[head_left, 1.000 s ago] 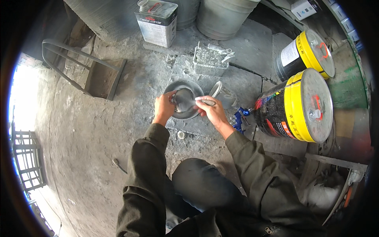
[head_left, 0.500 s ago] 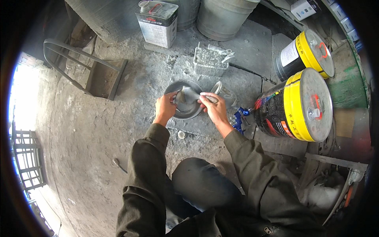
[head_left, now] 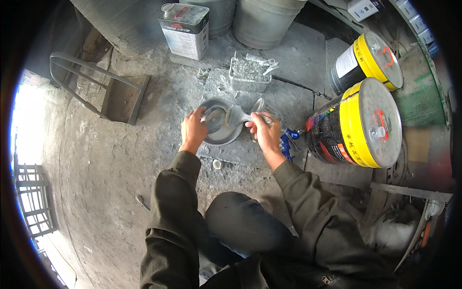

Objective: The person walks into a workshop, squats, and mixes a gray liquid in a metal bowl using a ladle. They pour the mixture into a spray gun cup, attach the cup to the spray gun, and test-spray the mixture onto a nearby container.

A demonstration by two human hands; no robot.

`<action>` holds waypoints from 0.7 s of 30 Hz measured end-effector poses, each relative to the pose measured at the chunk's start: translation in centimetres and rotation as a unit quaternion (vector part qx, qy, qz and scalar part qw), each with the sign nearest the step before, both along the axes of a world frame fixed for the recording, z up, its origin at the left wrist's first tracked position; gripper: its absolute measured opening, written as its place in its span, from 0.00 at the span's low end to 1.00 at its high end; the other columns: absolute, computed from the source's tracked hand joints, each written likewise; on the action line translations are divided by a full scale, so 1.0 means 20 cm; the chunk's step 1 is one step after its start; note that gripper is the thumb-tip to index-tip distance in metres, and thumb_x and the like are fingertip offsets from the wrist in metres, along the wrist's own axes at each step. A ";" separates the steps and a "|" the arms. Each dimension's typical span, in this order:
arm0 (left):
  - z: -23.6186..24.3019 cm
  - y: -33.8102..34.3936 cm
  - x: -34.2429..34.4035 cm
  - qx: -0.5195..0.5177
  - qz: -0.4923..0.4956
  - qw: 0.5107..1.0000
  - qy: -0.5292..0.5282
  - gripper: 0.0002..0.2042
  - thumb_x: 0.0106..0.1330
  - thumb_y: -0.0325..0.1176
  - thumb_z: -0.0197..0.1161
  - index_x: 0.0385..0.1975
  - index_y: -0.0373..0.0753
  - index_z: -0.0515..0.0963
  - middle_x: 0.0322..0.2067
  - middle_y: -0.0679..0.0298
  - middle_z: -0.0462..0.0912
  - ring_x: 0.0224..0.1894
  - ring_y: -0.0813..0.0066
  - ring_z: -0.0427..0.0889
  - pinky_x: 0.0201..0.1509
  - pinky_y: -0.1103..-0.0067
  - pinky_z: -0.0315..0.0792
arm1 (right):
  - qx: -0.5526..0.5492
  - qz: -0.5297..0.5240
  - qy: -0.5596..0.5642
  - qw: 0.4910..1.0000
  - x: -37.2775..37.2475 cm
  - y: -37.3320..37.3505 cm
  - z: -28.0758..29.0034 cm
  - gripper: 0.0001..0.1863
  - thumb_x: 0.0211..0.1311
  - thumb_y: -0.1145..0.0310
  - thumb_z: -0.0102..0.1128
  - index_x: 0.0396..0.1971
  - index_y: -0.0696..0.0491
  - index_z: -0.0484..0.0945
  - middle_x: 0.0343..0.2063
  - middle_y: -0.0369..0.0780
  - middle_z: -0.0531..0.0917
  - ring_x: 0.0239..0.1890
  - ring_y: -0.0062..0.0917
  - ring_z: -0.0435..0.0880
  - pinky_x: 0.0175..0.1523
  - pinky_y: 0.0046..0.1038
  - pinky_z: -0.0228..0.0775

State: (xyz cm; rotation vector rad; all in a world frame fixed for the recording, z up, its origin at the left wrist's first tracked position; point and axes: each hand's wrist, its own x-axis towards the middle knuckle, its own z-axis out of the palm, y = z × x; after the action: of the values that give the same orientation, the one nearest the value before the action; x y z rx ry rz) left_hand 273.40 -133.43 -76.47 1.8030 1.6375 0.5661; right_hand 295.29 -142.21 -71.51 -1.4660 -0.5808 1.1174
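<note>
In my right hand (head_left: 263,129) is a paintbrush (head_left: 236,116), its fingers closed round the handle. The brush's wide, pale head points left over a round grey basin (head_left: 224,140) on the ground. At the basin's left side, my left hand (head_left: 194,129) has its fingers curled on a grey ring-shaped piece (head_left: 215,119), tilted over the basin; its exact kind is unclear. Bristles and ring are apart. Just right of the basin stands a small clear cup (head_left: 259,105), partly behind my right hand. A blue spray gun (head_left: 288,143) lies beyond that hand's wrist.
Behind the basin sits a rectangular tub (head_left: 250,85) with tools on it. A metal can (head_left: 184,36) and large buckets (head_left: 264,24) stand farther back. Two yellow-banded drums (head_left: 353,125) are at right. A small white cap (head_left: 217,164) lies nearer me; a metal-framed stand (head_left: 122,98) is at left.
The brush has moved right, off the ring-shaped piece, with my right hand. My left hand has shifted slightly left, and the ring's opening now shows. The whole view has shifted a little.
</note>
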 end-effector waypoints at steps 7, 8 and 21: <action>0.03 0.00 -0.02 -0.005 0.022 0.998 -0.055 0.21 0.53 0.31 0.68 0.49 0.43 0.78 0.39 0.63 0.87 0.41 0.60 0.85 0.47 0.68 0.77 | 0.070 0.065 -0.277 0.956 0.01 -0.01 -0.03 0.10 0.64 0.65 0.65 0.36 0.58 0.83 0.24 0.39 0.87 0.26 0.19 0.84 0.34 0.23 0.73; 0.06 -0.01 -0.01 0.006 0.022 0.999 -0.041 0.21 0.52 0.32 0.69 0.49 0.43 0.78 0.39 0.64 0.88 0.40 0.62 0.85 0.47 0.69 0.77 | 0.045 0.076 -0.310 0.947 0.01 -0.01 -0.04 0.10 0.64 0.65 0.66 0.36 0.57 0.83 0.24 0.38 0.87 0.29 0.21 0.86 0.38 0.24 0.74; -0.02 -0.07 -0.02 -0.017 0.043 0.998 0.038 0.27 0.50 0.26 0.73 0.55 0.39 0.77 0.45 0.52 0.84 0.46 0.58 0.85 0.52 0.66 0.77 | 0.004 0.077 -0.057 0.995 -0.14 -0.02 -0.06 0.10 0.64 0.67 0.64 0.33 0.59 0.84 0.22 0.39 0.86 0.20 0.15 0.78 0.25 0.20 0.66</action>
State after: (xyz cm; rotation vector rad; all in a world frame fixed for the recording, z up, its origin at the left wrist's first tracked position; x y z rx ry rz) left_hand 273.01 -134.82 -76.93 1.7562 1.7732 0.5095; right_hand 292.41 -142.68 -72.66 -1.5045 -0.7880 1.1543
